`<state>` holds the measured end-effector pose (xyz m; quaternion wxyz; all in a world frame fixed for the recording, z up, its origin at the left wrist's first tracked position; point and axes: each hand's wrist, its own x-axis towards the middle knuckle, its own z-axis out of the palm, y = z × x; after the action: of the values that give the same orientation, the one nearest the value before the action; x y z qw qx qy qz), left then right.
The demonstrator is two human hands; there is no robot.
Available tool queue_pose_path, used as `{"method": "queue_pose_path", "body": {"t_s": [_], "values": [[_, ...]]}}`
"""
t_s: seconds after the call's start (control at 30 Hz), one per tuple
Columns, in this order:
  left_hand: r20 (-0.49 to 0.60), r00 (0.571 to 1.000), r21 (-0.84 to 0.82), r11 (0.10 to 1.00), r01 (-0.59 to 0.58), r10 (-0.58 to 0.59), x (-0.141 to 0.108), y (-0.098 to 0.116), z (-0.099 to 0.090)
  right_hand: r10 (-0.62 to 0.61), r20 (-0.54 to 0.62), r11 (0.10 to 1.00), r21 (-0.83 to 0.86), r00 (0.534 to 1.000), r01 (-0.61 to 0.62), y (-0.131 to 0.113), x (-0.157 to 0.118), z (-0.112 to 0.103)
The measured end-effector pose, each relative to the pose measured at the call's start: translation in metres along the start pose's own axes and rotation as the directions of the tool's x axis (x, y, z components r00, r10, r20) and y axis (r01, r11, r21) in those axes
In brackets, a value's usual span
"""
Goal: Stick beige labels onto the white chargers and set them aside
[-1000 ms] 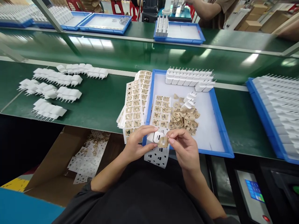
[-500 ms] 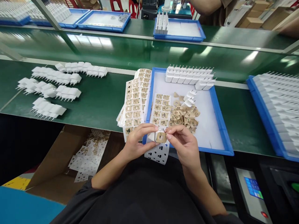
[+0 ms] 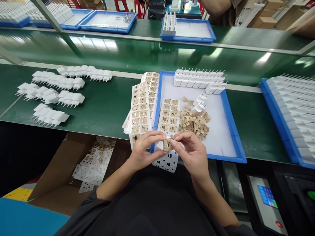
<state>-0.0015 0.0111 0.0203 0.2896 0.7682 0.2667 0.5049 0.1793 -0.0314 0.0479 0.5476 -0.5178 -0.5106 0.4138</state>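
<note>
My left hand [image 3: 144, 148] is closed around a white plug adapter [image 3: 159, 145], gripping it between thumb and fingers. Its end face, turned toward me, bears a tan sticker [image 3: 168, 144] with small cutouts. My right hand [image 3: 193, 152] pinches the sticker's right edge between thumb and forefinger. Just beyond my hands, a sheet of tan stickers [image 3: 169, 114] lies in the blue-rimmed tray [image 3: 231, 124]. Beside it is a heap of loose tan pieces [image 3: 195, 123]. A white backing strip with dark holes [image 3: 167, 162] hangs over the tray's front edge.
Upright plug adapters [image 3: 197, 80] stand along the tray's back, with a few lying in front. More sticker sheets [image 3: 140, 108] are stacked left of it. Rows of adapters [image 3: 57, 80] lie further left. Another full tray [image 3: 290, 121] stands right. A cardboard box [image 3: 54, 177] holds scraps below.
My right thumb and forefinger have shifted slightly left, closer against the adapter's face. The sticker now sits nearer to the face. My left hand has barely moved.
</note>
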Motion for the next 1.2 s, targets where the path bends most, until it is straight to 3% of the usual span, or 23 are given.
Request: {"method": "queue_pose_path", "body": {"t_s": [0.23, 0.3, 0.4, 0.5, 0.67, 0.9, 1.07, 1.2], "values": [[-0.064, 0.998, 0.011, 1.000, -0.007, 0.008, -0.006, -0.003, 0.002, -0.126, -0.061, 0.933, -0.346, 0.990, 0.098, 0.001, 0.001, -0.002], [-0.098, 0.995, -0.050, 0.999, 0.002, -0.007, -0.009, -0.006, 0.003, -0.085, -0.054, 0.960, -0.271, 0.995, 0.067, 0.003, 0.002, -0.004], [-0.127, 0.992, -0.109, 0.994, 0.010, -0.024, -0.012, -0.007, 0.005, 0.014, 0.093, 1.000, 0.017, 0.996, -0.016, 0.006, 0.001, -0.002], [-0.131, 0.991, -0.117, 0.993, 0.023, -0.039, -0.011, -0.006, 0.009, 0.041, 0.174, 0.987, 0.148, 0.984, -0.068, 0.006, -0.004, 0.008], [-0.166, 0.983, 0.000, 0.997, -0.074, 0.072, -0.006, -0.002, 0.017, 0.061, 0.082, 0.961, 0.265, 0.995, -0.081, 0.005, -0.006, 0.024], [-0.209, 0.963, 0.061, 0.985, -0.159, 0.169, -0.006, -0.003, 0.019, 0.018, 0.043, 0.936, 0.351, 0.999, -0.032, 0.006, -0.003, 0.028], [-0.192, 0.962, 0.081, 0.981, -0.179, 0.191, -0.008, -0.006, 0.018, 0.036, 0.017, 0.918, 0.395, 0.999, -0.040, 0.006, -0.003, 0.028], [-0.203, 0.971, -0.026, 0.990, -0.136, 0.128, -0.011, -0.008, 0.018, 0.026, 0.109, 0.924, 0.376, 0.994, -0.066, 0.008, -0.003, 0.019]]}}
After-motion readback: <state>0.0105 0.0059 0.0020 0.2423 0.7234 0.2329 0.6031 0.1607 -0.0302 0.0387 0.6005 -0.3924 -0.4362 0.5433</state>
